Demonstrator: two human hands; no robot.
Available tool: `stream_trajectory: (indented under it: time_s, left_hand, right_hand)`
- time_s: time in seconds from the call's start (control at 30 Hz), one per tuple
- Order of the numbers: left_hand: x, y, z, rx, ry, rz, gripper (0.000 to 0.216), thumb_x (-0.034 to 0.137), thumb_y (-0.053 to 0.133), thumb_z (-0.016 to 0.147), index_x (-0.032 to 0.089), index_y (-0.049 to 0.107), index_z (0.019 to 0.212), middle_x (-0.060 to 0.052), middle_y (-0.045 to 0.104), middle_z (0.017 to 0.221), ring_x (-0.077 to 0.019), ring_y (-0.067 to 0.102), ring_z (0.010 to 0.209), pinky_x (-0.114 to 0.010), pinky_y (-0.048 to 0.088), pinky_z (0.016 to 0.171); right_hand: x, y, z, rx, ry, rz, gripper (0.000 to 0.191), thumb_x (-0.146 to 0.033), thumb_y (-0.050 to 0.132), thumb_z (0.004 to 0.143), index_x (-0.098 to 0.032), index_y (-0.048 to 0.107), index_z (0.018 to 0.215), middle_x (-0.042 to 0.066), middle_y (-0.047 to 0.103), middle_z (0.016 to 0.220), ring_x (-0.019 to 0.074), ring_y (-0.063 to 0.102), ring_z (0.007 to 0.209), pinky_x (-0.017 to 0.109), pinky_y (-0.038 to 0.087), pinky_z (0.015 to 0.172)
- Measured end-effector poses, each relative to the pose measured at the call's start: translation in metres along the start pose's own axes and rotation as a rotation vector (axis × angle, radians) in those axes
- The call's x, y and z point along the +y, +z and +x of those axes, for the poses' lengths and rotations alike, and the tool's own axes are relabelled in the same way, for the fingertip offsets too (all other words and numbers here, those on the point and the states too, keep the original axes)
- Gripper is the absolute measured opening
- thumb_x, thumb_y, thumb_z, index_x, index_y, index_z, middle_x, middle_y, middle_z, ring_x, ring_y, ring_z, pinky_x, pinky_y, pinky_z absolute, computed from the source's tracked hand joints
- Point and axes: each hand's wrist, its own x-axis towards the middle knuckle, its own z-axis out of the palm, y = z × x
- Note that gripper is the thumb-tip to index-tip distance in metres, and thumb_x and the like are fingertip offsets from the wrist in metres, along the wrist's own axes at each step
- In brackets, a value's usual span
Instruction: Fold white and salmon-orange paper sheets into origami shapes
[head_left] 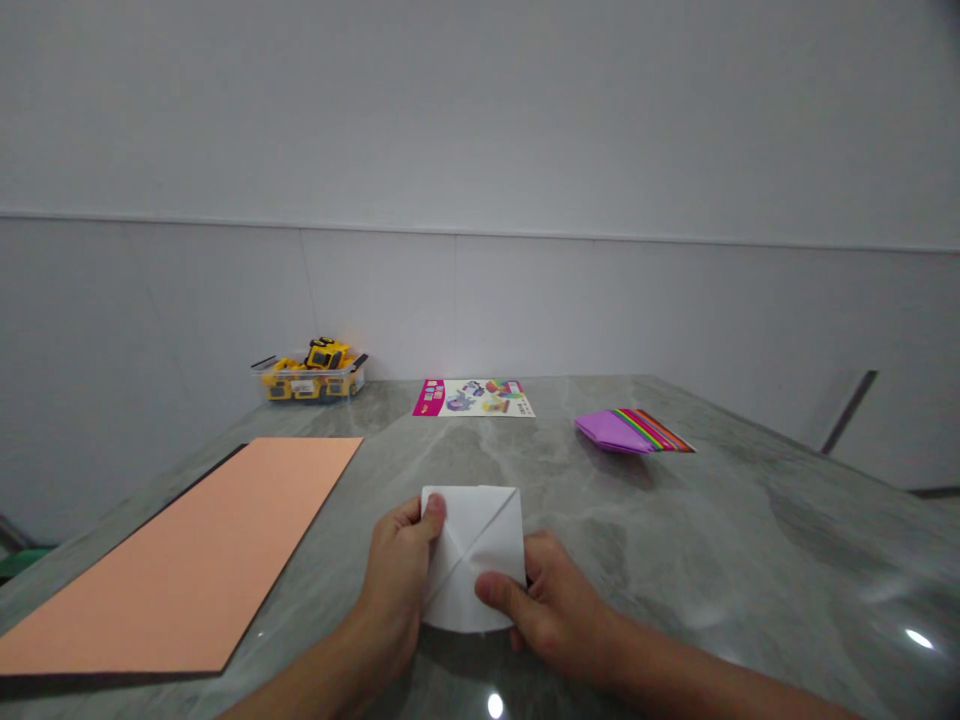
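Observation:
A white sheet of paper, creased along a diagonal, is held just above the grey table in front of me. My left hand pinches its left side, thumb on the upper left corner. On the lower right edge my right hand grips it, thumb lying on top of the paper. Both hands are closed on the sheet.
A large orange sheet lies at the left. At the back stand a clear box with yellow toy vehicles and a printed instruction leaflet. A purple folded paper on a stack of coloured sheets lies at the right.

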Motion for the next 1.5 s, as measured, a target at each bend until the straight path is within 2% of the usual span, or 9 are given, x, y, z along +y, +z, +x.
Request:
stream_trajectory:
  time_s: [0.23, 0.37, 0.57, 0.67, 0.77, 0.93, 1.03, 1.13, 1.5]
  left_hand:
    - [0.001, 0.005, -0.003, 0.117, -0.018, -0.054, 0.039, 0.050, 0.064, 0.067, 0.015, 0.054, 0.054, 0.000, 0.054, 0.045, -0.0128, 0.045, 0.041, -0.024, 0.033, 0.041]
    - [0.002, -0.001, 0.003, 0.150, 0.070, -0.003, 0.045, 0.054, 0.065, 0.069, 0.014, 0.054, 0.053, 0.002, 0.051, 0.046, -0.0111, 0.044, 0.043, -0.023, 0.035, 0.043]
    - [0.011, -0.010, 0.014, -0.049, -0.129, -0.231, 0.045, 0.050, 0.049, 0.085, 0.008, 0.065, 0.091, -0.013, 0.067, 0.093, -0.0185, 0.063, 0.080, -0.028, 0.049, 0.076]
    - [0.014, -0.010, 0.013, -0.251, -0.356, -0.309, 0.050, 0.047, 0.051, 0.084, 0.002, 0.061, 0.104, -0.019, 0.066, 0.099, -0.0235, 0.065, 0.085, -0.033, 0.051, 0.080]
    - [0.012, -0.010, 0.011, -0.370, -0.497, -0.306, 0.043, 0.035, 0.056, 0.084, 0.001, 0.057, 0.111, -0.018, 0.068, 0.092, -0.0241, 0.067, 0.078, -0.033, 0.054, 0.073]
    - [0.000, -0.012, 0.014, -0.257, -0.373, -0.254, 0.027, 0.006, 0.057, 0.078, 0.002, 0.058, 0.105, -0.015, 0.070, 0.084, -0.0210, 0.068, 0.073, -0.030, 0.056, 0.069]
    - [-0.004, -0.010, 0.014, -0.243, -0.302, -0.200, 0.025, 0.004, 0.058, 0.077, 0.003, 0.059, 0.102, -0.014, 0.070, 0.082, -0.0190, 0.067, 0.065, -0.029, 0.057, 0.065]
    - [-0.003, -0.010, 0.013, -0.258, -0.249, -0.175, 0.031, 0.003, 0.059, 0.076, 0.007, 0.058, 0.106, -0.014, 0.070, 0.088, -0.0196, 0.067, 0.067, -0.030, 0.057, 0.063]
    - [0.002, -0.017, 0.018, -0.210, -0.285, -0.242, 0.023, 0.002, 0.060, 0.068, 0.010, 0.062, 0.090, -0.007, 0.067, 0.077, -0.0169, 0.063, 0.065, -0.027, 0.053, 0.061]
  right_hand:
    - [-0.013, 0.001, -0.005, -0.009, -0.142, -0.244, 0.024, -0.030, 0.050, 0.083, -0.016, 0.053, 0.063, -0.002, 0.049, 0.055, 0.0089, 0.045, 0.046, 0.020, 0.033, 0.045]
    - [-0.003, -0.002, -0.001, 0.123, -0.193, -0.434, 0.032, -0.034, 0.050, 0.085, -0.016, 0.056, 0.059, 0.000, 0.053, 0.053, 0.0108, 0.047, 0.048, 0.022, 0.035, 0.048]
    - [0.014, -0.030, 0.014, 0.428, -0.274, -0.643, 0.025, -0.028, 0.050, 0.088, -0.019, 0.070, 0.076, 0.005, 0.069, 0.074, 0.0176, 0.063, 0.069, 0.029, 0.048, 0.065]
    - [0.019, -0.039, 0.018, 0.378, -0.437, -0.593, 0.034, -0.009, 0.047, 0.082, -0.025, 0.068, 0.104, 0.004, 0.069, 0.106, 0.0193, 0.063, 0.098, 0.034, 0.049, 0.086]
    - [0.026, -0.040, 0.019, 0.255, -0.479, -0.566, 0.051, 0.001, 0.041, 0.074, -0.025, 0.066, 0.110, 0.003, 0.066, 0.112, 0.0182, 0.061, 0.105, 0.037, 0.048, 0.092]
    - [0.021, -0.037, 0.016, 0.098, -0.440, -0.747, 0.058, 0.000, 0.044, 0.072, -0.026, 0.057, 0.122, 0.003, 0.060, 0.123, 0.0244, 0.048, 0.121, 0.058, 0.028, 0.104]
    - [0.007, -0.033, 0.009, 0.007, -0.412, -0.824, 0.064, -0.003, 0.048, 0.070, -0.029, 0.050, 0.128, 0.002, 0.051, 0.133, 0.0278, 0.036, 0.130, 0.067, 0.004, 0.105]
    - [-0.004, -0.029, 0.003, -0.084, -0.385, -0.822, 0.065, -0.005, 0.049, 0.071, -0.032, 0.047, 0.130, 0.000, 0.046, 0.138, 0.0281, 0.028, 0.134, 0.068, -0.007, 0.102]
    - [0.008, -0.037, 0.006, -0.061, -0.524, -0.797, 0.055, 0.001, 0.044, 0.075, -0.024, 0.055, 0.123, 0.007, 0.058, 0.125, 0.0255, 0.030, 0.133, 0.065, -0.008, 0.103]
